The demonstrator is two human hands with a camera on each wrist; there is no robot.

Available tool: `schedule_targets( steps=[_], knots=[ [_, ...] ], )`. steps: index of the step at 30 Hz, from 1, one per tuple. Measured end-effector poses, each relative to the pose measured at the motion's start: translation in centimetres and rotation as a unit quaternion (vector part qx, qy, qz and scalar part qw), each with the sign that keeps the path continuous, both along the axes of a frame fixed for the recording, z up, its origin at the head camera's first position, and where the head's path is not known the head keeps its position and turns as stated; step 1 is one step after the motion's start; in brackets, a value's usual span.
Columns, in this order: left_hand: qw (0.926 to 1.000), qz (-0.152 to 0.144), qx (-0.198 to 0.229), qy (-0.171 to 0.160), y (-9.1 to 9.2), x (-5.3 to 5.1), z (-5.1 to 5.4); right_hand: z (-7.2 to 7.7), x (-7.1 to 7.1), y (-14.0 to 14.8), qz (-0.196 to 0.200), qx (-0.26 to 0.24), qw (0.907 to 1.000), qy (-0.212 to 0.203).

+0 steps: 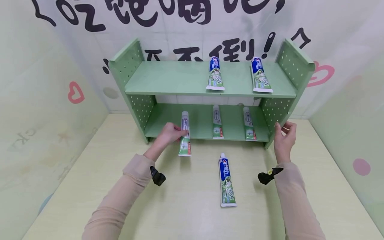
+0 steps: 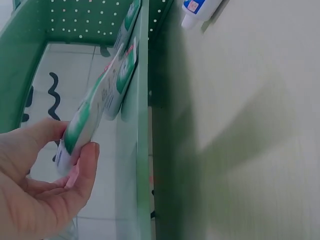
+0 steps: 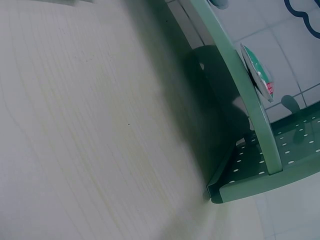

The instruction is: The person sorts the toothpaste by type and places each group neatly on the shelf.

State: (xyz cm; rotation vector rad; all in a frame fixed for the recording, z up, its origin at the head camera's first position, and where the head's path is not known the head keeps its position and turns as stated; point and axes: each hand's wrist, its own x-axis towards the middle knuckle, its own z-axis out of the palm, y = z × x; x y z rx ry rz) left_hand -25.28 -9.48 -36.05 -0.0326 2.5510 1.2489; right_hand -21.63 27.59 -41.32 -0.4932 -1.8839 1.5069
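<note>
My left hand (image 1: 171,133) pinches a white and green toothpaste tube (image 1: 185,146) between thumb and fingers, its cap end up, at the front edge of the lower shelf. The left wrist view shows that hand (image 2: 55,180) gripping the tube (image 2: 82,122) beside the shelf board. At the right side panel of the green two-tier shelf rack (image 1: 180,80), my right hand (image 1: 284,141) holds the panel's front edge with bent fingers; the right wrist view does not show it. Two similar tubes, a middle one (image 1: 217,121) and a right one (image 1: 249,123), lie on the lower shelf.
On the upper shelf lie two blue and green toothpaste tubes, one near the middle (image 1: 215,75) and one at the right (image 1: 261,76). Another blue and green tube (image 1: 227,183) lies on the pale table (image 1: 192,220) before the rack. A printed wall covering (image 1: 180,36) stands behind.
</note>
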Motion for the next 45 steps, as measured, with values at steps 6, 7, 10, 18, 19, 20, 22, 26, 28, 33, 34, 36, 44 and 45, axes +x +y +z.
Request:
schedule_targets(
  steps=[6, 7, 10, 18, 19, 20, 22, 26, 28, 33, 34, 36, 44, 45],
  knots=[
    [0.9994, 0.022, 0.014, 0.024, -0.2, -1.3, 0.0, 0.3, -0.1, 0.0, -0.006, 0.002, 1.0000, 0.002],
    [0.9992, 0.027, 0.017, 0.025, -0.3, -1.5, -0.1, 0.3, -0.1, 0.0, -0.007, 0.003, 1.0000, 0.001],
    [0.9987, 0.030, 0.026, 0.032, -0.6, -2.3, -0.7, 0.2, -0.1, -0.1, -0.010, 0.009, 0.9999, 0.000],
    [0.9967, 0.039, 0.033, 0.064, -1.8, -4.5, -1.9, -0.3, -0.4, -0.1, -0.011, 0.011, 0.9998, 0.010],
    [0.9964, 0.040, 0.028, 0.070, -2.0, -4.8, -1.9, -0.3, -0.4, -0.1, -0.010, 0.011, 0.9998, 0.012],
    [0.9962, 0.043, 0.021, 0.072, -2.1, -5.0, -1.9, -0.3, -0.4, -0.2, -0.009, 0.012, 0.9998, 0.011],
    [0.9965, 0.045, 0.009, 0.070, -2.2, -5.4, -1.8, -0.2, -0.4, -0.2, -0.009, 0.014, 0.9998, 0.009],
    [0.9972, 0.040, -0.015, 0.061, -2.3, -5.9, -1.7, -0.2, -0.3, -0.3, -0.010, 0.020, 0.9997, 0.012],
    [0.9976, 0.038, -0.015, 0.055, -2.3, -6.0, -1.7, -0.1, -0.2, -0.3, -0.009, 0.022, 0.9996, 0.014],
    [0.9981, 0.039, -0.018, 0.045, -2.4, -6.2, -1.8, -0.1, -0.3, -0.3, -0.006, 0.022, 0.9997, 0.013],
    [0.9979, 0.038, -0.022, 0.046, -2.4, -6.3, -1.9, -0.1, -0.3, -0.3, -0.006, 0.021, 0.9997, 0.012],
    [0.9979, 0.039, -0.025, 0.045, -2.4, -6.5, -2.1, -0.2, -0.3, -0.2, -0.006, 0.022, 0.9997, 0.009],
    [0.9954, 0.046, -0.048, 0.069, -2.4, -7.5, -3.2, -0.5, -0.5, -0.1, -0.007, 0.023, 0.9996, 0.010],
    [0.9946, 0.047, -0.053, 0.076, -2.4, -7.5, -3.3, -0.4, -0.5, -0.2, -0.007, 0.022, 0.9996, 0.014]
  ],
)
